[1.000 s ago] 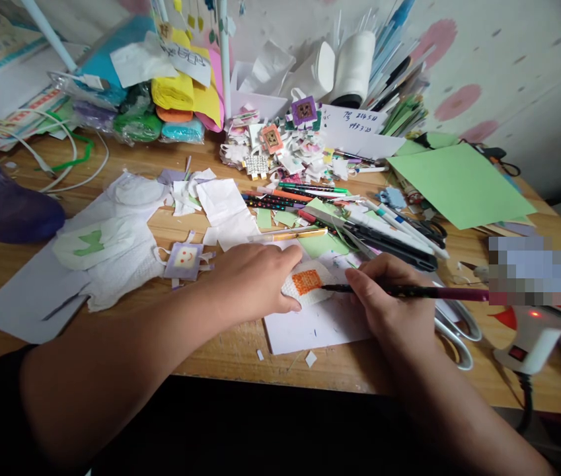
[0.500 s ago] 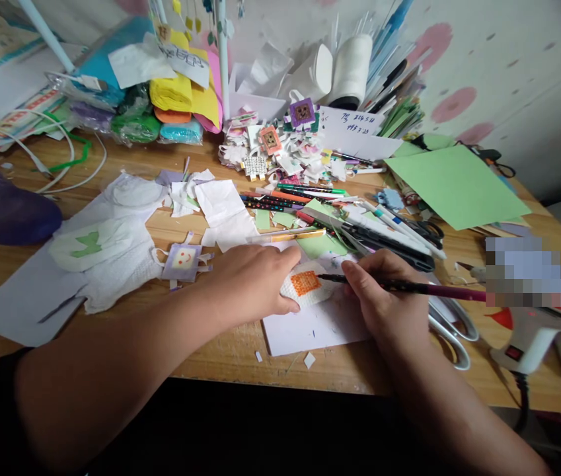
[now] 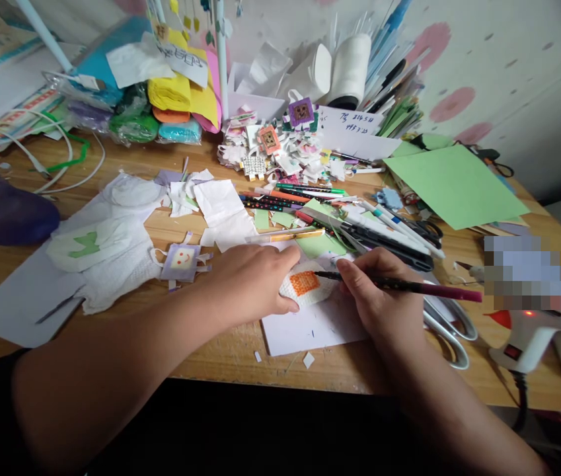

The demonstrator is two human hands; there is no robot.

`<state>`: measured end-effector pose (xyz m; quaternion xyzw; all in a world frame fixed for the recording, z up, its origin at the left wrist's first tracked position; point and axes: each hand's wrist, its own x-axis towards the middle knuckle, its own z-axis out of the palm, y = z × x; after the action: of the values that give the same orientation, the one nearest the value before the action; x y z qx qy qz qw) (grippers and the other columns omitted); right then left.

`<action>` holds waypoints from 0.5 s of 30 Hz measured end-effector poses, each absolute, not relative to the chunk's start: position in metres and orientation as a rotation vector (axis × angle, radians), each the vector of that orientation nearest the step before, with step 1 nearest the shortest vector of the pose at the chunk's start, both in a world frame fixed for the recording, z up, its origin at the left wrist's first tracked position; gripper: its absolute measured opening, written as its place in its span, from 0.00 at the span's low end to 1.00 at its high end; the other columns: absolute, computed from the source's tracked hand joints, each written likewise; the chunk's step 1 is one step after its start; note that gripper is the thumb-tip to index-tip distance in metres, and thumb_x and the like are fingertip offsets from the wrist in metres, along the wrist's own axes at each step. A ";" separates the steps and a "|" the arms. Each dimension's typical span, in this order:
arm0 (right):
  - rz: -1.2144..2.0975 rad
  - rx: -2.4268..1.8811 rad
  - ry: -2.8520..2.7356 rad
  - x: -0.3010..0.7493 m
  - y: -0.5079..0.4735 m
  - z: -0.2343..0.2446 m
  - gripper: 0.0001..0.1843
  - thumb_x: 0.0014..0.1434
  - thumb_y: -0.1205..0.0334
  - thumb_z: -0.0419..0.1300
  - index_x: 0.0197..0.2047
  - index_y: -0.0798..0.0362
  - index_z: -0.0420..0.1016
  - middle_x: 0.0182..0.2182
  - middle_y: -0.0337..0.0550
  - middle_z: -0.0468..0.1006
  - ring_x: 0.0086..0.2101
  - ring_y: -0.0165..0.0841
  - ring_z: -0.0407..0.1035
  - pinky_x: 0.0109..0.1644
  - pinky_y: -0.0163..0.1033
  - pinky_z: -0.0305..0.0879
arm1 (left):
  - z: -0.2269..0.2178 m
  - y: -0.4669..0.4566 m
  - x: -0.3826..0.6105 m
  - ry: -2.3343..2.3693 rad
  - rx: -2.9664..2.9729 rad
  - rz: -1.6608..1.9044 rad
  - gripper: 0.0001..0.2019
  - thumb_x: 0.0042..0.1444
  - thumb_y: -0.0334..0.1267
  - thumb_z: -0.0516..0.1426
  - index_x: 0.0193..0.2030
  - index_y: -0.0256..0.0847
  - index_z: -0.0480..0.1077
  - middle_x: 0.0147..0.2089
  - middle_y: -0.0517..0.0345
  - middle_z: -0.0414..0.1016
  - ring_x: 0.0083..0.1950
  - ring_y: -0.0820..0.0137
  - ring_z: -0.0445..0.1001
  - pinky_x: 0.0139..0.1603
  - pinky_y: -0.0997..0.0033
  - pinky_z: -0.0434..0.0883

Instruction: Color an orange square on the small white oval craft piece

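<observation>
My left hand (image 3: 265, 277) grips the left side of a small white textured piece (image 3: 317, 293), perhaps paper towel, with an orange rectangle (image 3: 304, 283) coloured on it. The piece rests over a white paper pad (image 3: 304, 334). In my right hand (image 3: 384, 291) is a dark marker pen (image 3: 409, 285) with a purple-red end, held between thumb and fingers. Its tip meets the upper right edge of the orange patch, or hovers just over it; I cannot tell which. Left of my left forearm lies a little purple paper figure (image 3: 180, 262) with a smiling face.
Silver-handled scissors (image 3: 451, 337) lie beside my right hand, and a glue gun (image 3: 523, 337) stands farther right. Several pens (image 3: 304, 195) and green scraps crowd behind my hands. A white textured cloth (image 3: 116, 264) is at left; a green sheet (image 3: 458, 185) is back right.
My right hand and the marker have shifted slightly left, the tip moving along the orange patch's upper edge. My left hand holds its place on the white piece.
</observation>
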<state>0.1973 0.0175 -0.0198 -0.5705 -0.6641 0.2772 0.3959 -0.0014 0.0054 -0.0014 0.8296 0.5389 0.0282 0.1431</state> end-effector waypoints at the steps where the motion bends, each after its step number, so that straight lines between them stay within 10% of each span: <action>1: 0.699 -1.441 -1.682 0.199 0.017 -0.020 0.13 0.52 0.57 0.63 0.22 0.51 0.64 0.16 0.35 0.66 0.18 0.28 0.57 0.20 0.35 0.52 | -0.001 0.005 -0.001 1.556 2.388 0.081 0.24 0.44 0.55 0.59 0.44 0.46 0.62 0.40 0.57 0.76 0.40 0.58 0.74 0.34 0.64 0.66; 15: 0.711 -1.431 -1.666 0.201 0.017 -0.021 0.14 0.51 0.59 0.62 0.20 0.51 0.64 0.15 0.34 0.64 0.17 0.27 0.56 0.19 0.35 0.50 | -0.002 0.005 -0.002 1.539 2.383 0.089 0.24 0.45 0.55 0.59 0.45 0.46 0.62 0.41 0.57 0.76 0.41 0.59 0.74 0.35 0.65 0.65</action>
<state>0.2011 0.0173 -0.0207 -0.5668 -0.6600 0.2817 0.4047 -0.0022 0.0053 -0.0016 0.8300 0.5361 0.0308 0.1508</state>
